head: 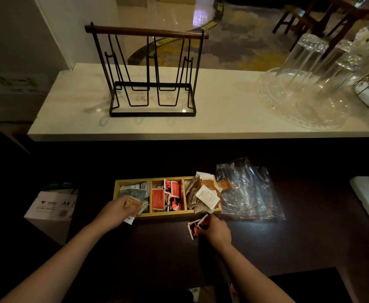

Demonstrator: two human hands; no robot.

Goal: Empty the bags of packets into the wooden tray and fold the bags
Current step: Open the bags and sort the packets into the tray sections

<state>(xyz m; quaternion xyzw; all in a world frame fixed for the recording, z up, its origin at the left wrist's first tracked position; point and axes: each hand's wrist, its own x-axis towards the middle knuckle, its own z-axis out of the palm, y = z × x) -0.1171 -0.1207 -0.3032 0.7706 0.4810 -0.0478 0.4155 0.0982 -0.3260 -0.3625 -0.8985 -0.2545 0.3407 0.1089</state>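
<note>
**Loose red packets lie just near of the tray, under our right hand**

We see the wooden tray (168,216) on the dark table (157,248), its long axis running left to right, split into three compartments. The left one holds grey-green packets, the middle one red packets (172,196), and the right one is heaped with brown and white packets (205,194) that spill over its rim.

The relation that matters: a few stray red packets (195,228) lie on the table just near of the tray's front wall, below the right compartment. Their home, the middle compartment, lies far and to the left of them. Our right hand (215,229) is on them, fingers curled around their right edge in what looks like a pinch, forearm angled in from the near right. It is plainly the nearer hand for this move.

Our left hand (115,212) rests at the tray's near left corner, closed on a brown dotted packet (132,204) with a white one showing beneath the palm. That brown packet, we judge, belongs far right.

The clear plastic bags (247,193) lie crumpled and unfolded, touching the tray's right end; one brown packet appears to sit inside.
</note>
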